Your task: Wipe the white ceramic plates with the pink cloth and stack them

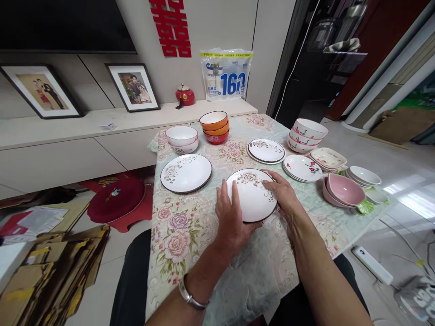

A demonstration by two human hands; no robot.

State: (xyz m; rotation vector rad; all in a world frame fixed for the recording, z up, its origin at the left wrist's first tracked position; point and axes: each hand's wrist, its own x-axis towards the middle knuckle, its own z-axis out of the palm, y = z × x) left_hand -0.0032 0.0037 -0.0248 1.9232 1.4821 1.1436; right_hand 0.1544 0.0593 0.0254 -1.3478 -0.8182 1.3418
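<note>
"White plate (253,199), brown flowers, dark rim: where is it?"

"Between your hands, over the flower-patterned worktop (180,240). Your left hand (231,217), fingers raised, holds its left side; your right hand (283,194) grips its right edge, thumb on top."

"And nearby?"

"A similar plate (186,173) to its left, orange bowls (215,125) beyond, pink bowls (344,191) right."

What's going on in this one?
A person has both hands on a white flowered plate at the table. The right hand grips its right edge, thumb on top; the left hand is at its left edge, fingers spread. Another plate lies to the left, with stacked white bowls and orange bowls beyond. More plates and bowls stand on the right.
</note>
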